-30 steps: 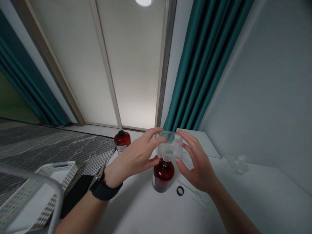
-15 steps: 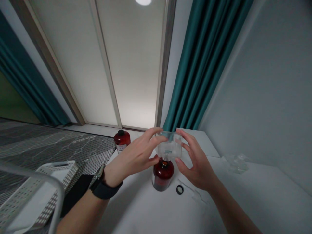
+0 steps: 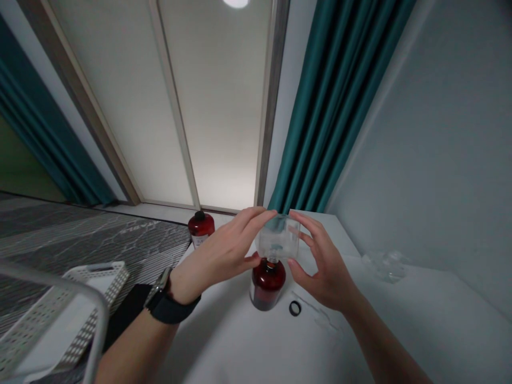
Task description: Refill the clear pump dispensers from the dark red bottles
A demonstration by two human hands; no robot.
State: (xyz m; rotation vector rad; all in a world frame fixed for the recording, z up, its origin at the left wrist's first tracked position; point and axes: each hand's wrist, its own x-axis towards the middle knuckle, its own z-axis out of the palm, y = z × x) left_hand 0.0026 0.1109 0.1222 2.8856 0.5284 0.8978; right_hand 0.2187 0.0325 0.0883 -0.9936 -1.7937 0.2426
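Observation:
Between my two hands is a clear, see-through container point(image 3: 278, 241), apparently upside down, with its narrow part over the mouth of a dark red bottle point(image 3: 268, 285). Whether the two necks touch I cannot tell. My left hand point(image 3: 228, 248), with a dark watch on its wrist, grips the container's left side. Curled around the right side is my right hand point(image 3: 316, 261), fingers at the top and thumb near the bottom. The red bottle stands upright on the white table point(image 3: 256, 346). A small black ring point(image 3: 295, 308) lies to its right.
A second red bottle point(image 3: 201, 230) with a black cap stands at the back left. Crumpled clear plastic point(image 3: 390, 265) lies by the right wall. A white perforated basket point(image 3: 84, 314) and a grey curved bar point(image 3: 102, 325) are at lower left. A white box point(image 3: 330, 232) stands behind my right hand.
My left fingers have shifted slightly up along the container's top edge. The container and red bottle stay almost where they were.

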